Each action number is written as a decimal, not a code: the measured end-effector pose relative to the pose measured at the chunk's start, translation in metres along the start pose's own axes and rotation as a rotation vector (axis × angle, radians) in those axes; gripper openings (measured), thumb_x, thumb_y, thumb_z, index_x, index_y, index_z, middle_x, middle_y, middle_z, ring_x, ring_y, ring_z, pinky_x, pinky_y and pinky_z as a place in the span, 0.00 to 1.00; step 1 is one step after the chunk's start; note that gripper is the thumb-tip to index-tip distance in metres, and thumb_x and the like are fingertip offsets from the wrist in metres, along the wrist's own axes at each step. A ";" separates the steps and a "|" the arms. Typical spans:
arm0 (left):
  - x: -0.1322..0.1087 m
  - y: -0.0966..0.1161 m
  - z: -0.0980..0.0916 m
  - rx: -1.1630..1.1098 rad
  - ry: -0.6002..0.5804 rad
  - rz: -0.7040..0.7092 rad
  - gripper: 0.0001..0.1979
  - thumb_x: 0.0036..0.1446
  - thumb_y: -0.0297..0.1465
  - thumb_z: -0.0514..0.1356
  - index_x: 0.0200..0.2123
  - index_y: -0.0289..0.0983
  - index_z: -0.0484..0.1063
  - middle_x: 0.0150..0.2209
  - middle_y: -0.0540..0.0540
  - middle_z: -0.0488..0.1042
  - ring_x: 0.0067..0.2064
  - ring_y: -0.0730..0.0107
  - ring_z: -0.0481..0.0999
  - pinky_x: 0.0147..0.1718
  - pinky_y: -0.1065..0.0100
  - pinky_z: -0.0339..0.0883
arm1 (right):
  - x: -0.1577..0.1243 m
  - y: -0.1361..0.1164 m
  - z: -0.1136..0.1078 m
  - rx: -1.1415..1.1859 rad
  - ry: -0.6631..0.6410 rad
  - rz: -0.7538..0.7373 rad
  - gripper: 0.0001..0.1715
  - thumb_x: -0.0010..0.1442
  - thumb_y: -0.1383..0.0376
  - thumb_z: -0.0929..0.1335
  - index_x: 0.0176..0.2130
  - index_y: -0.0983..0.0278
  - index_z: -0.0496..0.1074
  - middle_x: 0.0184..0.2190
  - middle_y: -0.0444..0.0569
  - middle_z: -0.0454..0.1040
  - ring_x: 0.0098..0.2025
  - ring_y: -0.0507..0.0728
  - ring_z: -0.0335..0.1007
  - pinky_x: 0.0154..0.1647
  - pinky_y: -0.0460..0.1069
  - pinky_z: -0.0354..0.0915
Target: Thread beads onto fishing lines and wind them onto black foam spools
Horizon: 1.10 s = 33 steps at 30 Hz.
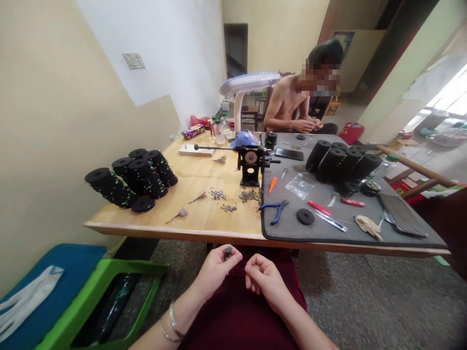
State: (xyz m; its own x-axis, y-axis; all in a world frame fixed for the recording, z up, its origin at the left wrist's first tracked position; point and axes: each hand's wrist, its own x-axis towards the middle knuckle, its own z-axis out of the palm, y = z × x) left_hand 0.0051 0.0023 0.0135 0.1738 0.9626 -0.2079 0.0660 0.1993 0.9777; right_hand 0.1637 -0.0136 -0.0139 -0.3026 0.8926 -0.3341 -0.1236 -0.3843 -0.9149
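Observation:
My left hand [217,270] is over my lap, below the table's front edge, with its fingertips pinched on a small dark piece [228,252]. My right hand [264,277] is close beside it with the fingers curled in; what it holds, if anything, is too small to make out. Both hands rest above my dark red clothing. On the wooden table [189,226] ahead lie small piles of beads and metal bits [233,199], blue pliers [275,209] and a black hand-crank winder [251,165].
Stacks of black spools [133,180] stand at the table's left, more [341,160] on a grey mat [328,233]. A phone, tools and a lamp [248,85] lie farther back. A person sits at the far end. A green stool [109,296] is at my left.

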 end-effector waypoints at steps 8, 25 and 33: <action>0.001 0.002 0.000 0.172 0.041 0.107 0.14 0.53 0.39 0.60 0.24 0.35 0.71 0.22 0.50 0.69 0.25 0.72 0.65 0.27 0.72 0.59 | 0.004 -0.010 -0.004 0.150 -0.074 -0.035 0.24 0.52 0.48 0.69 0.38 0.65 0.67 0.28 0.49 0.76 0.28 0.53 0.72 0.26 0.46 0.64; 0.052 0.045 -0.063 0.893 0.298 0.423 0.12 0.58 0.34 0.54 0.26 0.37 0.71 0.23 0.48 0.72 0.26 0.68 0.69 0.27 0.71 0.58 | 0.017 -0.002 -0.010 -0.036 0.134 -0.136 0.22 0.47 0.49 0.71 0.24 0.62 0.61 0.12 0.32 0.50 0.14 0.44 0.40 0.16 0.43 0.38; 0.120 0.082 -0.155 1.148 0.532 0.162 0.08 0.56 0.27 0.55 0.34 0.34 0.75 0.37 0.38 0.78 0.39 0.60 0.76 0.36 0.67 0.63 | 0.019 0.012 -0.015 0.087 0.170 -0.106 0.31 0.42 0.41 0.72 0.25 0.63 0.62 0.11 0.31 0.48 0.13 0.43 0.38 0.15 0.42 0.36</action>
State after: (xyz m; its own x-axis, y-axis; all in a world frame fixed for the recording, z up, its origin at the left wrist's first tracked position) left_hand -0.1213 0.1628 0.0727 -0.1367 0.9684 0.2083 0.9356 0.0571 0.3485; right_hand 0.1701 0.0025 -0.0350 -0.1211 0.9531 -0.2775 -0.2300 -0.2989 -0.9262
